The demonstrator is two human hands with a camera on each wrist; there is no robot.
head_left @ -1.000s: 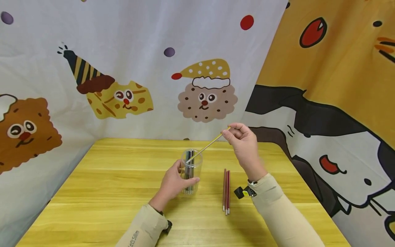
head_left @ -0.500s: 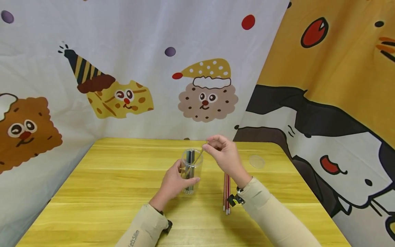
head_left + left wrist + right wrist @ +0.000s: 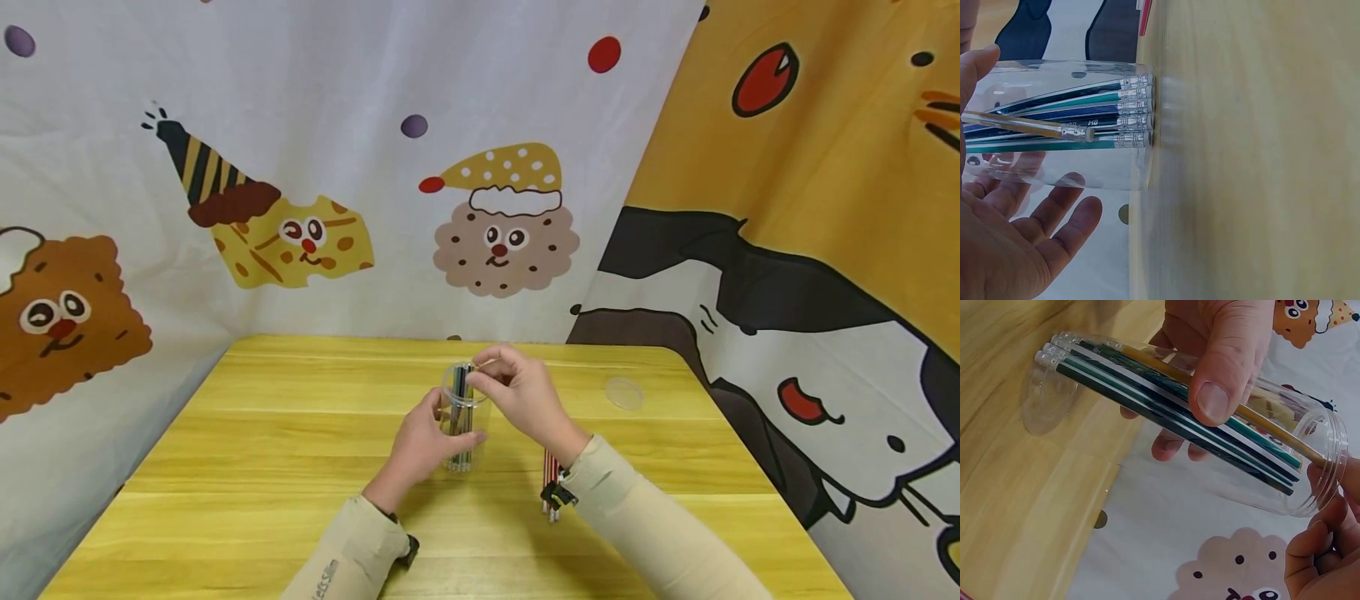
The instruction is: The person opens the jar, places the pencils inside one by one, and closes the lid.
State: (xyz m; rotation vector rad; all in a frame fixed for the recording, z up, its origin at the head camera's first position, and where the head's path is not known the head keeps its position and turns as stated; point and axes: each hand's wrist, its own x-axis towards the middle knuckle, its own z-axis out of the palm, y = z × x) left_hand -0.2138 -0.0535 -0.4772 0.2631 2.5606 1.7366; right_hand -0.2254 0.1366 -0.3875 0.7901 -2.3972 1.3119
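Upright on the table, a clear plastic jar [image 3: 467,402] is steadied by my left hand [image 3: 422,446], its thumb and fingers around the wall. Several dark green and blue pencils [image 3: 1147,415] stand inside, eraser ends down. At the jar's mouth, my right hand [image 3: 527,402] pinches the upper end of a yellow pencil [image 3: 1272,433]. Most of that pencil is within the jar; its eraser end [image 3: 1079,133] hangs a little above the bottom, in the left wrist view. Right of the jar lie a few dark red pencils [image 3: 551,479], partly hidden by my right wrist.
A round clear lid [image 3: 624,393] lies at the back right of the wooden table [image 3: 262,467]. Behind the table hangs a white cloth [image 3: 315,100] with cartoon prints, and a yellow cartoon cloth [image 3: 847,167] hangs on the right.
My right hand has moved left and down to the jar's mouth, lowering the yellow pencil inside. The lid behind it has come into view. My left hand and the jar have stayed put.
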